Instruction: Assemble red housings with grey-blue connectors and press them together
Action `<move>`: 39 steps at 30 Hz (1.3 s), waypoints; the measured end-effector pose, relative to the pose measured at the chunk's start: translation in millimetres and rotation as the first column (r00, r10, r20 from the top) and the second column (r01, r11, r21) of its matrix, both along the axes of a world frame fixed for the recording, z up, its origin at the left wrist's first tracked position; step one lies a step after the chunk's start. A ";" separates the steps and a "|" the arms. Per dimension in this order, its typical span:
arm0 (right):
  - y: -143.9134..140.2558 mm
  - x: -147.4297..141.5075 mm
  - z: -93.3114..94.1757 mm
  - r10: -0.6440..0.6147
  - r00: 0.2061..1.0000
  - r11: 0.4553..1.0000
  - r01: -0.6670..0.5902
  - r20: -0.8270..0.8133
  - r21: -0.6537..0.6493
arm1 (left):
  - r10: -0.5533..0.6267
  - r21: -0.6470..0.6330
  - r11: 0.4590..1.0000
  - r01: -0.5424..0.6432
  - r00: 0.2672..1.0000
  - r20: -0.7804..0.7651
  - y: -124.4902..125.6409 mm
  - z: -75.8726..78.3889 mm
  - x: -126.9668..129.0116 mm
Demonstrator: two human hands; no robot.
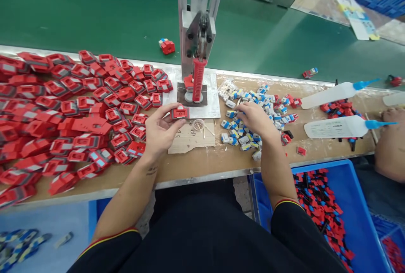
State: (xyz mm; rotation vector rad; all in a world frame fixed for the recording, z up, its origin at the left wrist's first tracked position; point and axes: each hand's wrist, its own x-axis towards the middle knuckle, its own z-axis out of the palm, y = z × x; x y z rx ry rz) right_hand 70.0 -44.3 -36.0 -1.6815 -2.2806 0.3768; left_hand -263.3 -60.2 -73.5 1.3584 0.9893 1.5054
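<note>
My left hand (163, 129) grips a red plastic toy-vehicle shell (179, 113) with a grey edge between thumb and fingers, in front of the hand press's base plate. My right hand (255, 117) reaches over a pile of small white, blue and yellow plastic pieces (243, 131). Its fingers are curled together at the pile's left side; whatever is between them is hidden. The lever press (202, 36) stands beyond my hands, its red handle (198, 79) pointing down. A red piece (189, 82) sits by its foot.
Many red shells (91, 125) cover the bench at left. Cotton swabs (226, 89) and a torn cardboard piece (190, 144) lie near the press. Two white squeeze bottles (335, 127) lie at right. A blue bin (357, 205) holds red parts. A co-worker's arm (390, 146) shows at far right.
</note>
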 end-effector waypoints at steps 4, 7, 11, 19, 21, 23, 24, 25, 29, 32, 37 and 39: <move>-14.4 -7.1 6.8 -0.106 0.816 0.971 0.207 -0.568 0.117 | -0.027 0.027 0.999 0.027 0.999 0.020 -1.4 -1.1 3.9; -22.8 -33.1 14.3 -0.055 0.481 0.983 0.178 -0.875 0.036 | -0.114 0.033 0.993 0.112 0.992 0.048 -5.9 -0.6 10.2; -20.7 -81.7 16.7 -0.045 0.298 0.994 -0.078 -0.953 -0.071 | -0.171 0.084 0.983 0.165 0.983 0.071 -11.5 -2.8 18.5; -27.4 -109.0 0.1 -0.101 0.170 0.983 -0.132 -0.980 -0.124 | -0.163 0.086 0.983 0.163 0.987 -0.004 -14.8 -6.3 20.6; -29.4 -109.6 -2.8 -0.052 0.159 0.990 -0.119 -0.986 -0.071 | -0.150 0.090 0.985 0.150 0.989 0.001 -16.6 -2.3 20.5; -30.8 -111.6 -4.1 0.015 0.177 0.998 -0.064 -0.984 0.004 | -0.153 0.088 0.984 0.152 0.988 0.008 -18.2 2.2 20.4; -31.7 -113.0 -4.0 0.048 0.205 0.999 -0.023 -0.978 0.044 | -0.162 0.083 0.983 0.161 0.987 0.005 -18.7 4.1 20.1; -33.0 -114.7 -3.5 0.078 0.247 0.996 0.018 -0.966 0.085 | -0.170 0.077 0.982 0.169 0.985 -0.003 -19.0 5.5 19.7; -40.6 -121.3 1.0 0.203 0.476 0.960 0.075 -0.856 0.269 | -0.147 0.102 0.983 0.152 0.988 -0.050 -17.8 6.6 18.0; -44.2 -124.0 3.5 0.259 0.602 0.926 0.068 -0.755 0.372 | -0.102 0.156 0.981 0.116 0.990 -0.096 -16.4 5.8 17.2; -43.0 -122.8 6.3 0.332 0.643 0.896 0.013 -0.690 0.444 | -0.161 0.122 0.977 0.173 0.982 -0.101 -16.9 11.0 13.8; -42.6 -122.1 8.3 0.387 0.622 0.881 -0.032 -0.681 0.472 | -0.278 0.035 0.959 0.280 0.959 -0.056 -18.0 14.2 11.1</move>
